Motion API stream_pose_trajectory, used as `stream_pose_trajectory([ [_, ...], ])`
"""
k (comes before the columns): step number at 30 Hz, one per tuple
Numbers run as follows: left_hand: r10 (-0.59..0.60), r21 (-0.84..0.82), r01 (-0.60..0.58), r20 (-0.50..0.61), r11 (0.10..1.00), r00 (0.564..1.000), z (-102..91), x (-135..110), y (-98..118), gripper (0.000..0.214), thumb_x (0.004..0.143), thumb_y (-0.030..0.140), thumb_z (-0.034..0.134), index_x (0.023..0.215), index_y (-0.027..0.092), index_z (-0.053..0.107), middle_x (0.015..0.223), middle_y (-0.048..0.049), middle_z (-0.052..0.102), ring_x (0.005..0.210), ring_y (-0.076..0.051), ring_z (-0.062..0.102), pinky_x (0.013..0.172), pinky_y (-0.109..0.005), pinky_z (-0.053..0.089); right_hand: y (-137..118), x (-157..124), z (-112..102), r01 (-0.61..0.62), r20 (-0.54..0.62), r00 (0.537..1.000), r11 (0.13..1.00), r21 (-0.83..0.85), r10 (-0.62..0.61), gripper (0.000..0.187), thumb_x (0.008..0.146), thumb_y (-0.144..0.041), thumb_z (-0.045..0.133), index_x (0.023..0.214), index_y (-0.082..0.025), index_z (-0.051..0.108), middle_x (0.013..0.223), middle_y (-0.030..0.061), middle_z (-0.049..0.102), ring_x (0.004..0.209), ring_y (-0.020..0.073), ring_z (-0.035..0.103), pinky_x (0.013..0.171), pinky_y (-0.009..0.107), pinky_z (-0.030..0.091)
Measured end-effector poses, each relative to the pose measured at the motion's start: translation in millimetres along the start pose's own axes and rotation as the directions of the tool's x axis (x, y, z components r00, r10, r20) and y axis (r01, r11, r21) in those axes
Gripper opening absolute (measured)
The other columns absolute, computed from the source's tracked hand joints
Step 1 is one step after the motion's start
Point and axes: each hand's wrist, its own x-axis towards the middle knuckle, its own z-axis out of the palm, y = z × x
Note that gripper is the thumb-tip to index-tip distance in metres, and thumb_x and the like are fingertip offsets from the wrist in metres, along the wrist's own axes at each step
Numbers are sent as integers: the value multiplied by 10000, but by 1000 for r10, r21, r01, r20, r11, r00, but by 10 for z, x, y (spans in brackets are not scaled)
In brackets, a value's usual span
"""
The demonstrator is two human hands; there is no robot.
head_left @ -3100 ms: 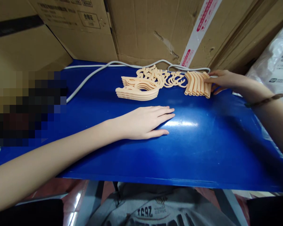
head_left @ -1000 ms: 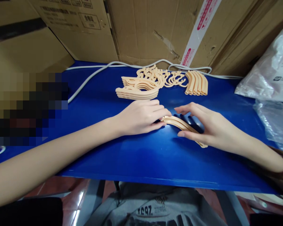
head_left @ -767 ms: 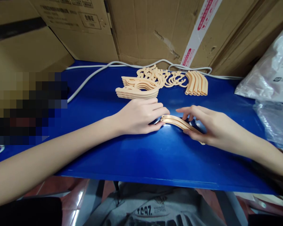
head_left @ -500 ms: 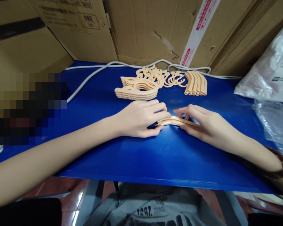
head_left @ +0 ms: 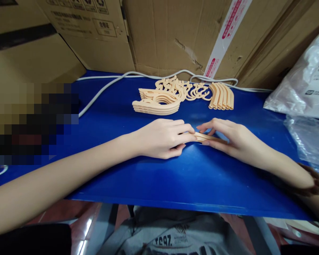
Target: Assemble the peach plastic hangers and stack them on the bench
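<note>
A curved, beige plastic hanger arm (head_left: 201, 137) lies low over the blue tabletop, between my two hands. My left hand (head_left: 166, 139) is closed around its left end, which the fingers mostly hide. The right end sits between thumb and fingers of my right hand (head_left: 232, 137). Behind my left hand is a stack of beige curved hanger pieces (head_left: 156, 108). Several beige hooks (head_left: 175, 85) lie in a heap beyond it. A row of curved hanger arms (head_left: 221, 96) stands to the right of the hooks.
A white cable (head_left: 101, 91) runs along the back of the blue table (head_left: 159, 184). Large cardboard boxes (head_left: 170, 39) wall off the rear and left. Clear plastic bags (head_left: 305, 81) lie at the right. A pixelated patch hides part of the left side.
My left hand has slid right along the hanger arm and now covers its left end. My right hand has barely moved. The view has shifted slightly.
</note>
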Motion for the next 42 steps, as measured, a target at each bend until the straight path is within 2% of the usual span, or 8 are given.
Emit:
stream_pose_trajectory([
  [4, 2, -1, -2, 9, 1000, 1000, -15, 7, 14, 290, 986, 185, 499, 1197, 159, 695, 1207, -63, 721, 956, -199, 664, 837, -313, 518, 74, 138, -173, 5, -47, 999, 987, -159, -13, 355, 988, -450, 560, 1225, -202, 652, 1104, 100, 729, 957, 245, 699, 823, 365, 514],
  [8, -13, -9, 13, 28, 1000, 1000, -29, 17, 24, 290, 990, 179, 489, 1193, 157, 695, 1221, -62, 716, 988, -201, 657, 846, -314, 511, 236, 390, -335, 40, -71, 994, 892, -450, -80, 331, 1014, -390, 484, 1179, -169, 668, 1136, 147, 709, 1013, 296, 673, 852, 415, 485],
  [14, -16, -12, 17, 41, 1000, 999, -38, 29, 31, 294, 986, 173, 485, 1183, 146, 702, 1232, -59, 718, 990, -208, 651, 857, -327, 514, 467, 759, -283, 35, -44, 995, 752, -658, -85, 300, 995, -353, 487, 1135, -174, 684, 1051, 133, 698, 992, 311, 638, 807, 432, 440],
  [22, -13, -7, 13, 28, 1000, 1000, -33, 21, 18, 287, 992, 193, 494, 1190, 148, 696, 1239, -54, 719, 973, -200, 650, 845, -325, 517, 634, 1001, -57, 28, 2, 999, 721, -692, -37, 390, 990, -318, 428, 1124, -130, 743, 1111, 185, 686, 1040, 334, 597, 840, 451, 381],
  [29, -9, -1, 9, 23, 1000, 1000, -28, 25, 21, 287, 998, 197, 494, 1187, 143, 703, 1231, -48, 723, 964, -199, 653, 841, -323, 512, 623, 1076, -51, 70, 64, 997, 619, -782, -33, 370, 992, -258, 384, 1014, -115, 724, 1094, 168, 672, 1044, 305, 581, 884, 448, 388],
  [35, -35, -21, 37, 60, 999, 998, -56, 32, 34, 293, 1004, 214, 494, 1202, 152, 702, 1253, -56, 712, 988, -203, 650, 822, -316, 505, 566, 1082, -133, 10, 40, 999, 662, -750, 30, 310, 994, -234, 432, 986, -84, 703, 1131, 193, 679, 1053, 282, 580, 902, 433, 379],
  [39, -63, -56, 68, 86, 996, 994, -77, 76, 41, 285, 1015, 262, 502, 1185, 169, 711, 1254, -60, 707, 979, -204, 644, 790, -316, 494, 589, 1042, -244, 15, 4, 1000, 693, -720, -18, 362, 1039, -281, 409, 995, -72, 702, 1098, 152, 706, 1046, 235, 572, 904, 413, 358],
  [42, -112, -111, 127, 128, 986, 985, -111, 161, 79, 272, 1018, 312, 524, 1126, 184, 738, 1204, -54, 720, 951, -208, 634, 800, -325, 474, 538, 946, -338, 1, -26, 999, 717, -697, -27, 317, 1024, -301, 479, 988, -100, 722, 1053, 146, 713, 1032, 249, 587, 877, 422, 358],
])
